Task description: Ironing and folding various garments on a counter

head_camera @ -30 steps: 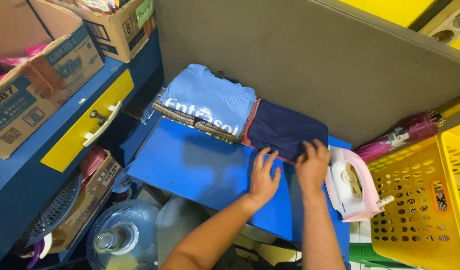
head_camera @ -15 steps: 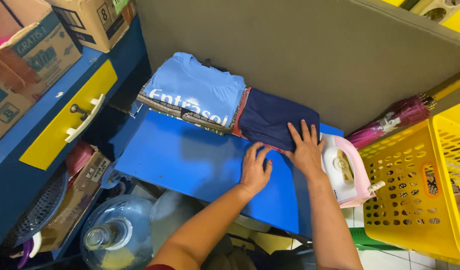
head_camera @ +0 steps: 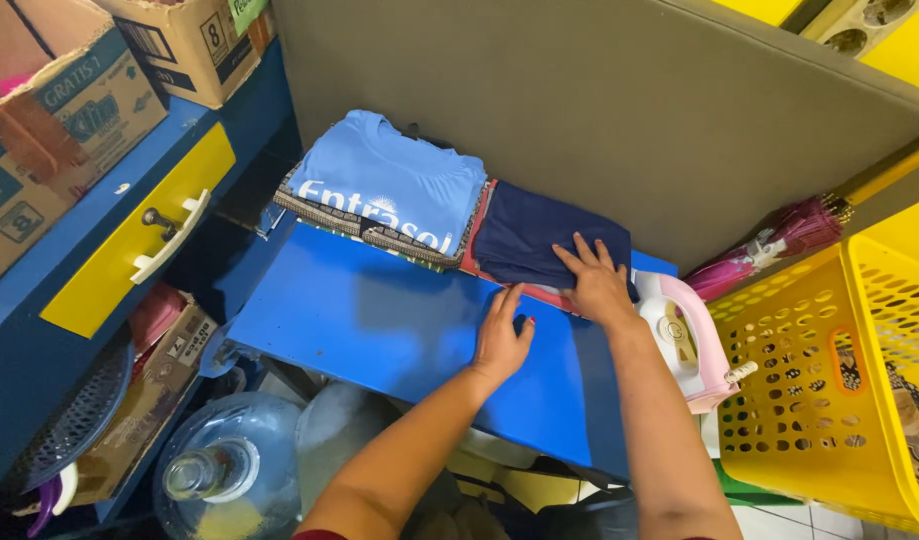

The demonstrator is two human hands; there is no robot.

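A blue board carries folded clothes along its far edge. A folded dark navy garment lies on a small stack at the far right of the board. My right hand lies flat on the near right corner of that navy garment, fingers spread. Flat on the bare board, my left hand has its fingertips at the near edge of the same stack. To the left sits a folded light blue shirt with white print, topping a pile of striped folded clothes.
A pink and white iron rests at the board's right end, beside my right wrist. A yellow perforated basket stands right of it. Cardboard boxes sit on a blue cabinet with a yellow drawer. A large water bottle stands below.
My right hand has slid from the stack's near edge up onto the navy garment. My left hand stays flat on the board. The view has shifted slightly.
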